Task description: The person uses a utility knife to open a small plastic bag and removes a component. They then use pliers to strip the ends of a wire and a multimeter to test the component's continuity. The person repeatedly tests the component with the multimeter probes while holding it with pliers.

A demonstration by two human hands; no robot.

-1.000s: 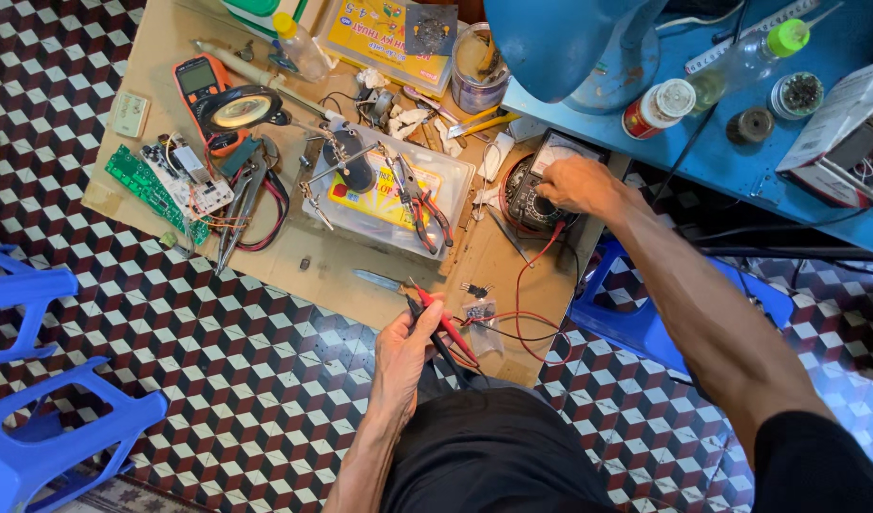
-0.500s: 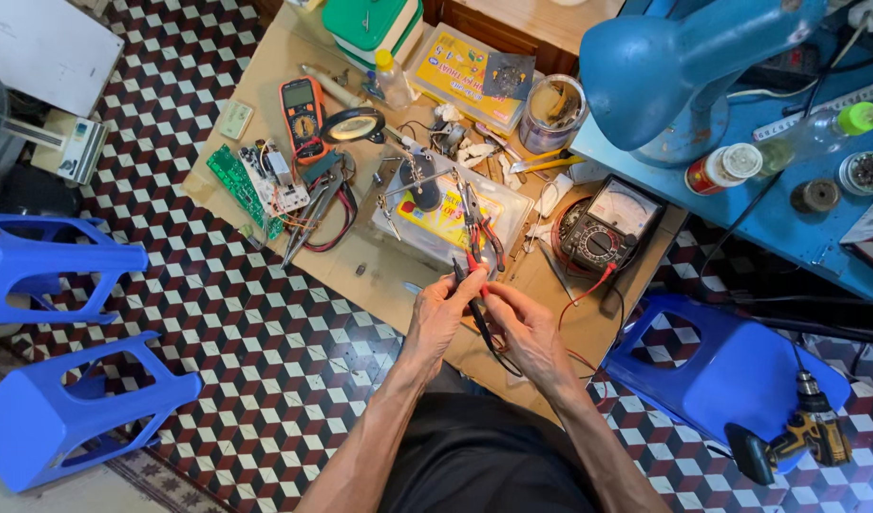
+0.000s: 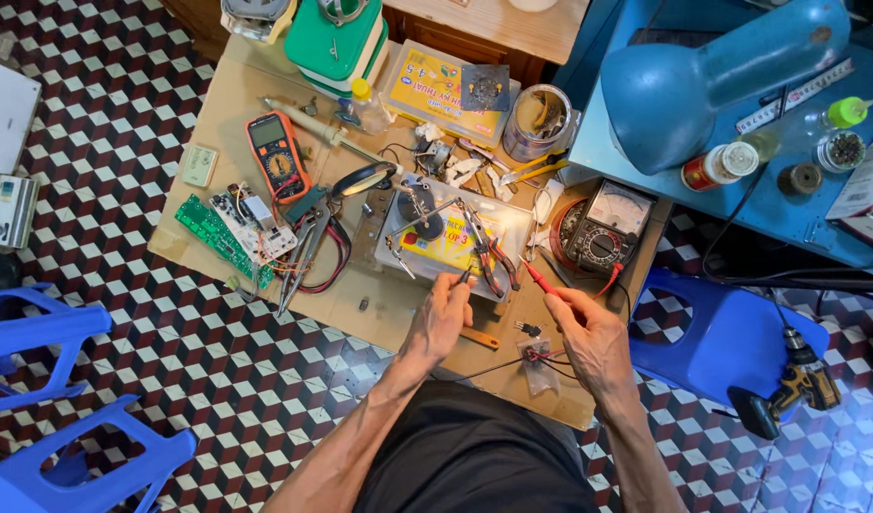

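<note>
So my left hand pinches the black probe, right hand grips the red probe at 12 o'clock, both over the clear box. I'd keep tips steady, leads untangled.

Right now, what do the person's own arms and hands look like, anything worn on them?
Both forearms are bare, with no sleeves in view. The left hand and right hand wear no gloves; no watch, ring or wristband shows. The fingers are uncovered.
</note>
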